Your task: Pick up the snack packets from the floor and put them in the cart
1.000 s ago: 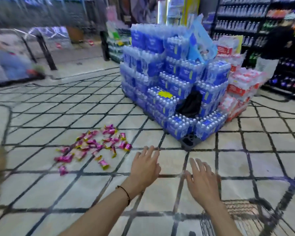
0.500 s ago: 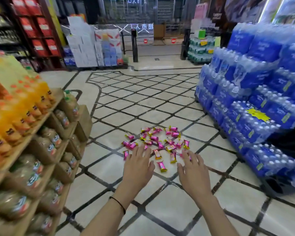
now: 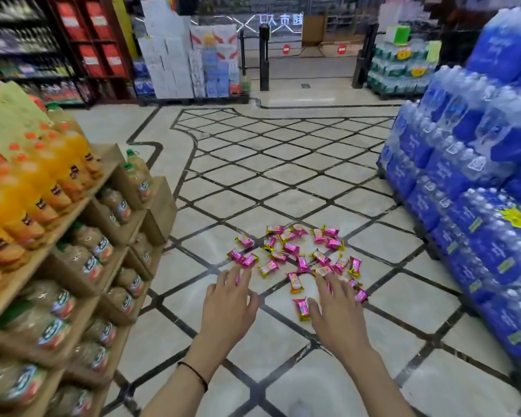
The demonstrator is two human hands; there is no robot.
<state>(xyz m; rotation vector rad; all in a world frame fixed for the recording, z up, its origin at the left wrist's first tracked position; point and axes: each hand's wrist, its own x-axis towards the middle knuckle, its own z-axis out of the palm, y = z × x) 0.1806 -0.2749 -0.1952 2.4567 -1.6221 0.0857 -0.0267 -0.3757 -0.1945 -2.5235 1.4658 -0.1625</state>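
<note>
Scattered on the floor [image 3: 253, 191] just beyond the left hand [image 3: 227, 302] and right hand [image 3: 337, 308], whose fingers are spread and grasp nothing, the snack packets [image 3: 302, 263] are judged light, crinkly and slippery, best pinched across their middles.

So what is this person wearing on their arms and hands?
No sleeves in view and no gloves. The left hand has a thin black band round its wrist; the right hand has nothing on its wrist. No rings visible.
</note>
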